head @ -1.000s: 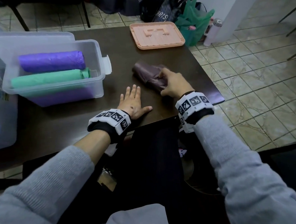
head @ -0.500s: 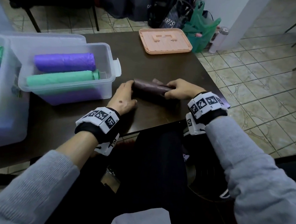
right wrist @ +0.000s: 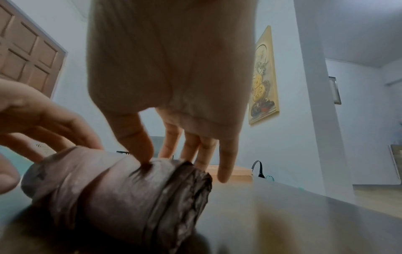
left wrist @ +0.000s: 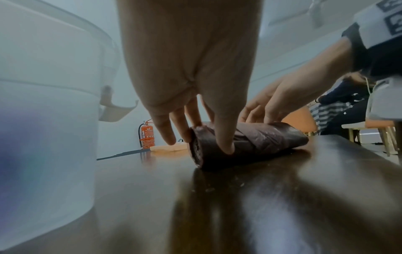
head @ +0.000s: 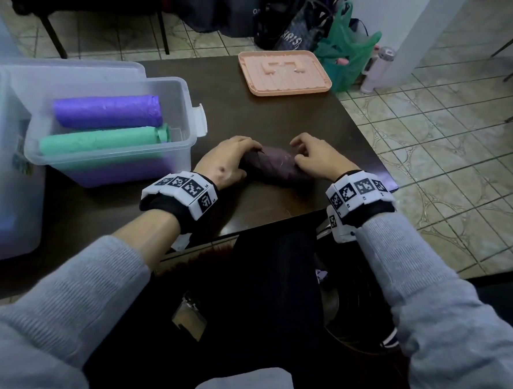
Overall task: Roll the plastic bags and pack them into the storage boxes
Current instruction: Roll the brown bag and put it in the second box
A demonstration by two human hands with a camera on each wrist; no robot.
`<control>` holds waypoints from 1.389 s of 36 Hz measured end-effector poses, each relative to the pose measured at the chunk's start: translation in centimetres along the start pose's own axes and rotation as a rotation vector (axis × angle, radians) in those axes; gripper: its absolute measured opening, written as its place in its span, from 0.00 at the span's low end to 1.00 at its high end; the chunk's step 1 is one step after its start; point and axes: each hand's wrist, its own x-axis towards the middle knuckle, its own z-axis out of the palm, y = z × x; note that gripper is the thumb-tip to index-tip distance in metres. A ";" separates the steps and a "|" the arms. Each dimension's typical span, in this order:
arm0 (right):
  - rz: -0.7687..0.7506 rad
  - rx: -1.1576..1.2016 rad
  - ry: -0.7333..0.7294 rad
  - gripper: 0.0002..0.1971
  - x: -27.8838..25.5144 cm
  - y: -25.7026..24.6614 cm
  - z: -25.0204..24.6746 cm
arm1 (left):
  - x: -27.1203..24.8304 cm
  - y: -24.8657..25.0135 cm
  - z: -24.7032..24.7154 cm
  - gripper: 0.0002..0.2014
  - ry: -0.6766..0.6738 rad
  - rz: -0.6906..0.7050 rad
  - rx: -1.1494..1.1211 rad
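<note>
A dark purple-brown bag roll (head: 273, 166) lies crosswise on the dark table (head: 271, 120), near its front edge. My left hand (head: 236, 160) grips its left end, thumb in front and fingers behind, as the left wrist view shows on the roll (left wrist: 261, 142) under my left hand (left wrist: 195, 134). My right hand (head: 308, 158) holds the right end. In the right wrist view its thumb dents the roll (right wrist: 121, 197) and the fingers of that right hand (right wrist: 174, 154) reach down behind it. A clear storage box (head: 189, 148) to the left holds a purple roll (head: 107, 110) and a green roll (head: 102, 141).
A second clear box (head: 0, 196) stands at the far left with more rolls. A peach lid (head: 283, 72) lies at the table's back edge. Bags and a bottle stand on the tiled floor beyond; the table's right edge is close to my right wrist.
My left hand left the tabletop and took the roll's left end. The roll, held only by my right hand before, now lies crosswise between both hands, closer to me.
</note>
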 end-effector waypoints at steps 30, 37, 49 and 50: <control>-0.243 -0.161 0.154 0.34 -0.8 0.7 0.6 | 5.0 2.0 -1.9 0.13 0.290 -0.450 -0.332; -0.342 -0.407 0.210 0.36 -1.8 -1.1 2.6 | 6.2 2.7 -3.2 0.12 0.307 -0.490 -0.449; -0.229 -0.210 0.071 0.37 -0.8 -0.8 2.1 | 5.7 3.5 -4.0 0.13 0.209 -0.342 -0.174; -0.225 -0.221 0.061 0.37 -0.7 -0.8 2.2 | 5.4 3.3 -3.8 0.14 0.112 -0.314 -0.128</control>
